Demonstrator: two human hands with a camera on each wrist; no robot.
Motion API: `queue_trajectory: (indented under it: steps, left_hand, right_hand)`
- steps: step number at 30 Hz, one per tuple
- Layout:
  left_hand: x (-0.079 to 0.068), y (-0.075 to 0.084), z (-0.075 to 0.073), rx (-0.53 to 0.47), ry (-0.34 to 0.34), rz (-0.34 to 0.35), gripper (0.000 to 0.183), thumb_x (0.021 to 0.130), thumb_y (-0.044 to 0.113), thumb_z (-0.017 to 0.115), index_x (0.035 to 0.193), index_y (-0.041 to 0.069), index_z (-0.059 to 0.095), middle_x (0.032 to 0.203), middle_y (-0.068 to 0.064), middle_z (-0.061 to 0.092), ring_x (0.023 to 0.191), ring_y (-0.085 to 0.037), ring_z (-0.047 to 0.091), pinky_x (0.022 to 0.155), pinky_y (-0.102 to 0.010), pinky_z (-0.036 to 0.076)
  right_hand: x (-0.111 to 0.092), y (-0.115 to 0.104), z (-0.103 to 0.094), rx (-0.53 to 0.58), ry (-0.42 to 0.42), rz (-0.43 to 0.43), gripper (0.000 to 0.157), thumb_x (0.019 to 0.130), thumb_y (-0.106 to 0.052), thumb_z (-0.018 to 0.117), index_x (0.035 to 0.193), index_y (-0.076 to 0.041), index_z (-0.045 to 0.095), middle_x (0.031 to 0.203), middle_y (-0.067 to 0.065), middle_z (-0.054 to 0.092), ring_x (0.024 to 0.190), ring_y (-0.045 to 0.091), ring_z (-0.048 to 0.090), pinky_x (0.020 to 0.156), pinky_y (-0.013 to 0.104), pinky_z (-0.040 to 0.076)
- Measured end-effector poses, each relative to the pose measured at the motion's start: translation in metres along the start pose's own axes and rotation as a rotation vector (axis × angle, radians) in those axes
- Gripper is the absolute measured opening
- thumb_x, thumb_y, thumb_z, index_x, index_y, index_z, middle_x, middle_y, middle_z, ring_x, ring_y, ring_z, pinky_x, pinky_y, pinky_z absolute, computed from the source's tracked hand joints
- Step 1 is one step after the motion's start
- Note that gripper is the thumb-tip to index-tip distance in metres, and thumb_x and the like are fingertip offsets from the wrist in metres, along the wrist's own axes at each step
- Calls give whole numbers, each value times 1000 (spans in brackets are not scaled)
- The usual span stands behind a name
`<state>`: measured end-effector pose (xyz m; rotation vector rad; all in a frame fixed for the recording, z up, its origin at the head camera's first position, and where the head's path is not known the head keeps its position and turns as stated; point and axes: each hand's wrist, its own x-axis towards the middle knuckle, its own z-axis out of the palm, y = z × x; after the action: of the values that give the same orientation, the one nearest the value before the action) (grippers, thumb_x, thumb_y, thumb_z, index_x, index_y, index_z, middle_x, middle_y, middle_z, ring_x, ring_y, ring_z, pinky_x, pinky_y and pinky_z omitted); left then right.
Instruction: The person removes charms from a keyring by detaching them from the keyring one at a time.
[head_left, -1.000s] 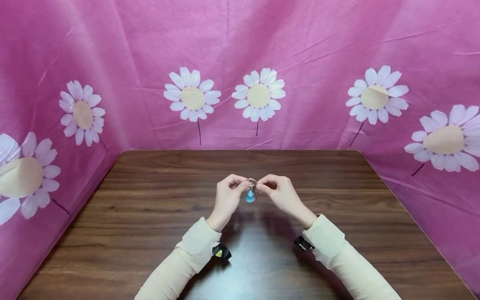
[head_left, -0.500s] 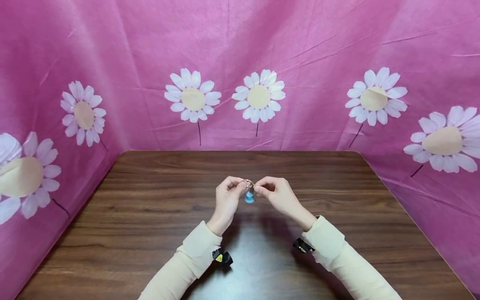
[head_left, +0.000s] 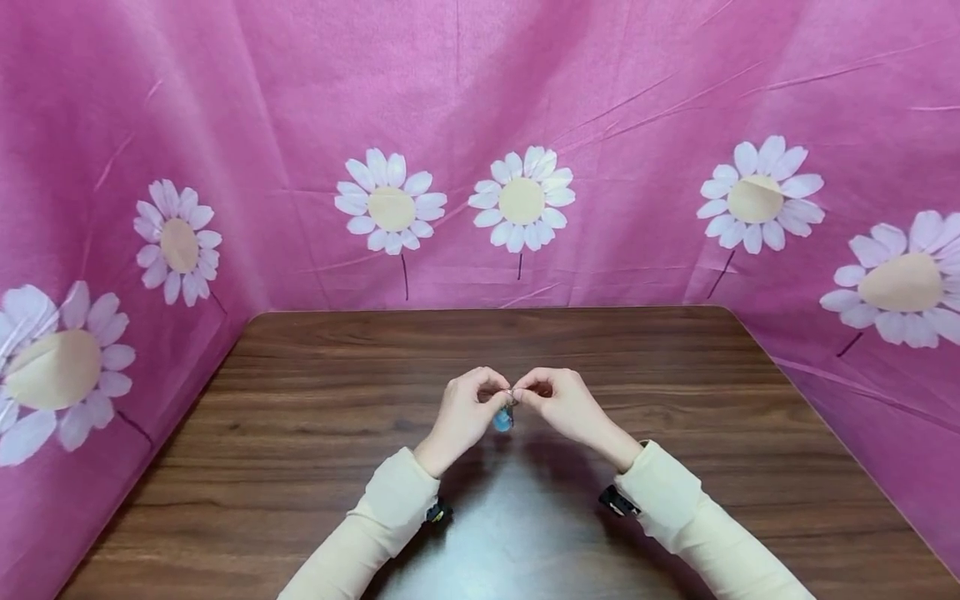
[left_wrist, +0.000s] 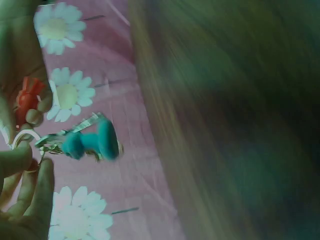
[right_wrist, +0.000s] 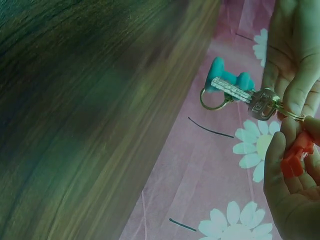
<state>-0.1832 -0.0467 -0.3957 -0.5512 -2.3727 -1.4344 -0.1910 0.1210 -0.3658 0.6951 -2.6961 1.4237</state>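
Well left of the thin, gold-coloured metal key ring point(right_wrist: 291, 114), pink cloth point(head_left: 420, 75) with large white daisies point(head_left: 390, 208) rises; it runs on behind the ring and round to its right. A brown, wood-grained table point(head_left: 300, 354) spreads below the ring. Nearer me, to the ring's left, come a cream, turned-back sleeve point(head_left: 390, 504) and a small black wrist device point(head_left: 437, 510). Just left of the ring, the left hand point(head_left: 463, 412) pinches it between thumb and finger, covering part of it. Hanging under the ring are a blue-green, spool-shaped charm point(head_left: 503, 419), a silver metal key point(right_wrist: 263, 104) and a second gold-coloured loop point(right_wrist: 212, 104). Just right of the ring, the right hand point(head_left: 564, 402) pinches at it too, its fingers curled round an orange-red, smooth-looking piece point(right_wrist: 298, 155) whose full shape they hide. Farther right of the ring and nearer me are another black device point(head_left: 619, 501) and cream sleeve point(head_left: 678, 500).
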Motion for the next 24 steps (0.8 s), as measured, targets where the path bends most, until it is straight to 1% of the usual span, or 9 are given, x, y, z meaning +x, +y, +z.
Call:
queue_trajectory:
  steps: [3, 5, 8, 11, 13, 17, 19, 21, 24]
  left_hand:
    - [-2, -2, -4, 222, 78, 167, 4, 81, 8, 67, 79, 11, 65, 76, 3, 59, 67, -7, 59, 62, -19, 51]
    - [-3, -4, -6, 329, 118, 255, 6, 80, 7, 68, 78, 12, 66, 74, 4, 54, 63, -6, 56, 57, -17, 48]
    - [-4, -8, -9, 424, 155, 348, 9, 79, 5, 68, 78, 13, 65, 72, 4, 51, 58, -6, 52, 53, -17, 44]
    - [-2, -10, -11, 451, 183, 390, 11, 78, 1, 68, 77, 12, 64, 72, 4, 50, 56, -5, 51, 51, -16, 43]
    - [-1, -9, -13, 440, 209, 388, 12, 77, 0, 67, 76, 11, 63, 71, 3, 51, 56, -5, 50, 51, -16, 43]
    - [2, -6, -16, 350, 277, 325, 11, 75, -1, 67, 75, 10, 64, 69, 3, 53, 57, -6, 48, 51, -17, 41]
    - [3, -5, -17, 282, 299, 283, 11, 75, -1, 67, 75, 9, 65, 69, 2, 54, 59, -7, 52, 54, -17, 44]
    - [4, -3, -16, 201, 306, 242, 10, 76, -2, 67, 74, 8, 65, 69, 0, 56, 62, -8, 57, 57, -17, 48]
    - [3, 1, -15, 56, 316, 155, 8, 76, -3, 66, 75, 5, 66, 72, -4, 59, 66, -11, 61, 60, -18, 51]
  right_hand:
    - [2, 0, 3, -15, 0, -5, 6, 81, -12, 68, 85, -8, 70, 77, 4, 69, 66, 14, 58, 56, 19, 45]
    - [3, 0, 5, -32, 8, -5, 6, 81, -13, 68, 84, -9, 70, 77, 3, 69, 66, 14, 58, 56, 19, 45]
    - [3, 2, 9, -47, 16, 5, 6, 80, -13, 69, 84, -9, 71, 76, 2, 69, 65, 13, 57, 54, 19, 44]
    - [3, 2, 12, -38, 27, 21, 5, 81, -12, 68, 84, -10, 71, 75, 2, 69, 63, 13, 56, 52, 19, 43]
    - [3, 0, 12, -22, 37, 25, 5, 81, -11, 68, 84, -10, 71, 74, 2, 68, 61, 13, 54, 51, 20, 43]
    - [4, -6, 11, 25, 45, 19, 6, 81, -10, 67, 85, -8, 71, 73, 5, 69, 59, 10, 54, 51, 20, 43]
    - [5, -8, 9, 58, 46, 24, 7, 81, -9, 67, 85, -6, 71, 74, 7, 68, 59, 9, 55, 51, 20, 45]
    - [5, -10, 8, 88, 43, 32, 8, 81, -9, 66, 86, -4, 70, 74, 10, 68, 61, 10, 56, 53, 20, 45]
    - [3, -11, 6, 125, 36, 44, 10, 81, -9, 67, 88, -3, 70, 74, 12, 68, 62, 11, 57, 54, 20, 46]
